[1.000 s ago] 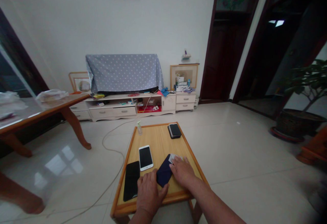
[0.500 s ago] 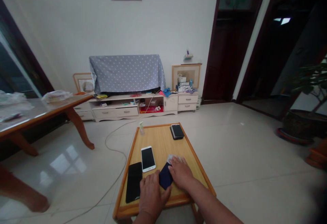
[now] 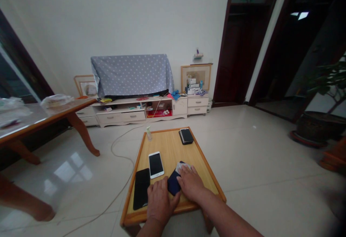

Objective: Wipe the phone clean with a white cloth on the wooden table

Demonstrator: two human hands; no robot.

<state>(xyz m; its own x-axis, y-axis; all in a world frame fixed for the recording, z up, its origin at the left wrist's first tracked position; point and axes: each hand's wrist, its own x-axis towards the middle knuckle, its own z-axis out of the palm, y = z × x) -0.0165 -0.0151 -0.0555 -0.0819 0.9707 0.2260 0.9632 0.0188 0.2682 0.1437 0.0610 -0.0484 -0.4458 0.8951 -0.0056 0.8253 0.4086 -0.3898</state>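
A flat dark blue phone (image 3: 174, 183) lies at a slant near the front of the small wooden table (image 3: 173, 141). My left hand (image 3: 160, 199) holds its lower left edge between thumb and fingers. Under the fingers of my right hand (image 3: 191, 183) is a crumpled white tissue (image 3: 178, 166), pressed against the phone's upper part; the hand hides much of both. Left of the phone lie a white phone (image 3: 156, 164) with a dark screen and a larger black phone (image 3: 141, 190), close together.
A small pump spray bottle (image 3: 149, 134) stands at the table's far left corner. Stacked phones (image 3: 186, 136) lie at the far right. A cable (image 3: 119, 154) runs over the floor. A larger table (image 3: 81, 105) is on the left, and a low white cabinet (image 3: 116, 118) lines the wall.
The right hand and tissue have shifted slightly on the phone, showing more of its far corner. The left hand keeps its hold. The head view has tilted a little downward.
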